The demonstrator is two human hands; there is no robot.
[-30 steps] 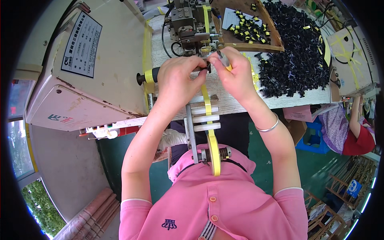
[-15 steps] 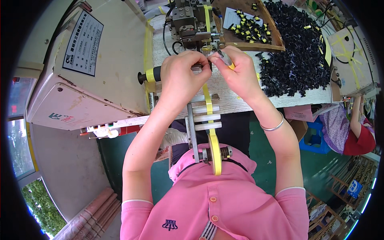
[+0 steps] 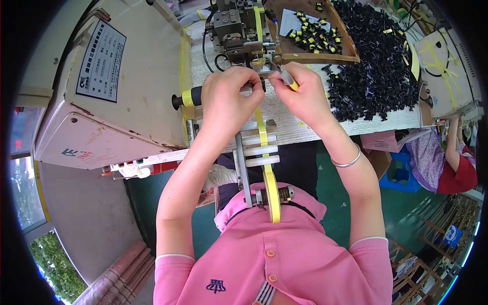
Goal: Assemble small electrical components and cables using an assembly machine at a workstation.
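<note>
My left hand (image 3: 231, 96) is closed in a pinch just in front of a small metal machine (image 3: 239, 38). Something small and dark shows at its fingertips, too small to name. To its right, my right hand (image 3: 303, 94) closes round a pen-shaped tool (image 3: 291, 81) with a grey front and a yellow part, its tip pointing at the machine. A gap separates the fingertips of the two hands. Below them a yellow tape (image 3: 262, 124) runs from a tape roll (image 3: 273, 198) over white rollers (image 3: 262, 151), passing behind my left hand.
A wooden tray (image 3: 317, 58) holds black parts with yellow tape. Beside it lies a large heap of small black parts (image 3: 373, 66). A big beige machine housing (image 3: 137, 76) stands at the left, with a black cylinder (image 3: 195, 95) near my left hand. Another person's arm (image 3: 451, 140) shows far right.
My fingertips, close together before, are now a little farther apart. My left hand has come slightly down and left, and the whole view has shifted slightly.
</note>
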